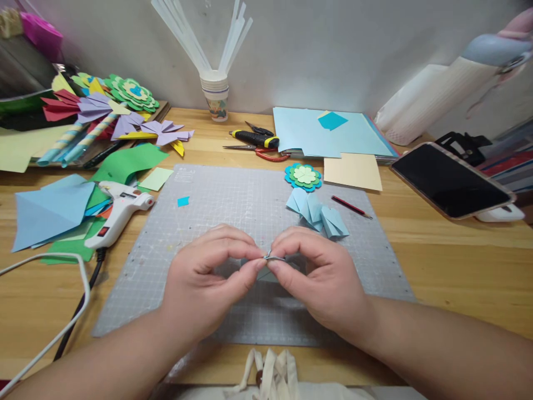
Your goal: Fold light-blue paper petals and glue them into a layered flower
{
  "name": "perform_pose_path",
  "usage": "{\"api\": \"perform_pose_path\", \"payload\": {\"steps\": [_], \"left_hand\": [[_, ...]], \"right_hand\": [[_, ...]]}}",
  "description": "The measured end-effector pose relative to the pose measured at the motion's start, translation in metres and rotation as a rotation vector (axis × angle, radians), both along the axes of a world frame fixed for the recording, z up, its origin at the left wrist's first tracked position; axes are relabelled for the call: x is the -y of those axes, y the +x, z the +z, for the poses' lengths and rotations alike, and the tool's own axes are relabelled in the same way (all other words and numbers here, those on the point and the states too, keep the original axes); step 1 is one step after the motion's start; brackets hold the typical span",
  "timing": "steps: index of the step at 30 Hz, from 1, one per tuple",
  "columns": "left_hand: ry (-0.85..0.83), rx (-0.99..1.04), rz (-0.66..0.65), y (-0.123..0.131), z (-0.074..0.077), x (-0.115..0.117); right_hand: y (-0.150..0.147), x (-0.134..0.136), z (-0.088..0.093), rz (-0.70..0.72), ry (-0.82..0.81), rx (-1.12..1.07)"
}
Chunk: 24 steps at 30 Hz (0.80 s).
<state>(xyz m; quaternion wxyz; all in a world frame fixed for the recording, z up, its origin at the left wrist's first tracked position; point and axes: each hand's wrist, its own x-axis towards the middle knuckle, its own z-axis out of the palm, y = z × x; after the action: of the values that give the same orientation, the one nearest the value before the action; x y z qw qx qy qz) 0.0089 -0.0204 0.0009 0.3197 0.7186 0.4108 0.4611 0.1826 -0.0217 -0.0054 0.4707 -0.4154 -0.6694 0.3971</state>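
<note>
Over the near middle of a grey cutting mat (pixel 233 205), my left hand (pixel 204 283) and my right hand (pixel 316 275) meet fingertip to fingertip. Both pinch a small folded strip of pale blue paper (pixel 272 258); only its thin edge shows between the fingers. Just beyond the right hand lie several folded pale blue paper pieces (pixel 318 214) on the mat. A layered blue and green paper flower (pixel 303 176) rests at the mat's far edge.
A white glue gun (pixel 119 214) with a cord lies left, on blue and green paper sheets. Scissors (pixel 260 145), a red pencil (pixel 352 206), a phone (pixel 452 180) on a stand, a paper cup of strips (pixel 216 94) and paper flowers (pixel 112 111) ring the mat.
</note>
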Motion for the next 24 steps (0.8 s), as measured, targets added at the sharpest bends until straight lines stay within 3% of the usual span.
{"api": "perform_pose_path", "payload": {"steps": [12, 15, 18, 20, 24], "left_hand": [[0.049, -0.065, -0.009, -0.003, 0.001, 0.002], [0.159, -0.141, 0.055, -0.006, 0.003, 0.001], [0.289, -0.237, 0.183, -0.015, 0.005, 0.003], [0.374, -0.308, 0.236, -0.02, 0.006, 0.004], [0.545, -0.436, 0.216, -0.024, 0.008, 0.006]], "right_hand": [[0.001, -0.004, -0.003, 0.056, 0.066, 0.037], [0.004, -0.004, -0.001, -0.03, 0.101, 0.049], [0.006, -0.001, 0.003, -0.162, 0.079, -0.074], [0.006, 0.003, 0.005, -0.043, -0.105, -0.176], [-0.001, 0.005, 0.003, 0.368, -0.739, -0.402]]}}
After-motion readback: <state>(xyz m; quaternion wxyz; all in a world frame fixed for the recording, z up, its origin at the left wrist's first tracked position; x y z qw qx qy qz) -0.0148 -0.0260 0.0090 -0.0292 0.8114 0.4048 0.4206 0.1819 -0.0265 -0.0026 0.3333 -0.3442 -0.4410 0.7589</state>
